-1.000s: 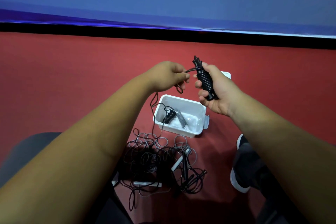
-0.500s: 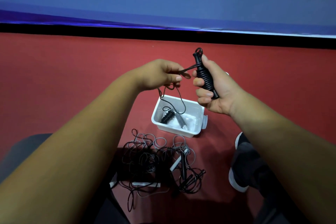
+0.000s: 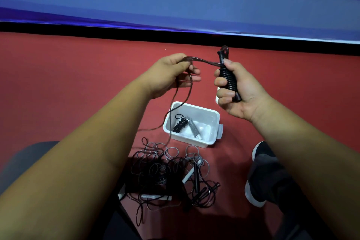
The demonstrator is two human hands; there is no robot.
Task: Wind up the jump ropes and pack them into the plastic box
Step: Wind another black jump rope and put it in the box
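My right hand [image 3: 235, 91] grips a pair of black jump-rope handles [image 3: 228, 80] wound round with black cord. From the handles' top the loose black cord [image 3: 204, 62] runs left into my left hand [image 3: 171, 74], which pinches it; the rest hangs down past the box to the floor. Below my hands the white plastic box [image 3: 211, 117] stands on the red floor, holding a wound black rope [image 3: 180, 124] and a wound grey rope [image 3: 192, 127]. In front of the box lies a tangle of black and grey ropes [image 3: 167, 169].
A white box lid [image 3: 217, 94] shows partly behind my right hand. My shoe [image 3: 261, 171] rests on the red floor right of the tangle. A black strip and a blue wall banner [image 3: 175, 6] close off the floor at the back. A dark seat edge [image 3: 23, 154] is lower left.
My left hand has moved left, away from the handles, drawing the cord out into a longer stretch. The right hand has kept its grip on the wound handles.
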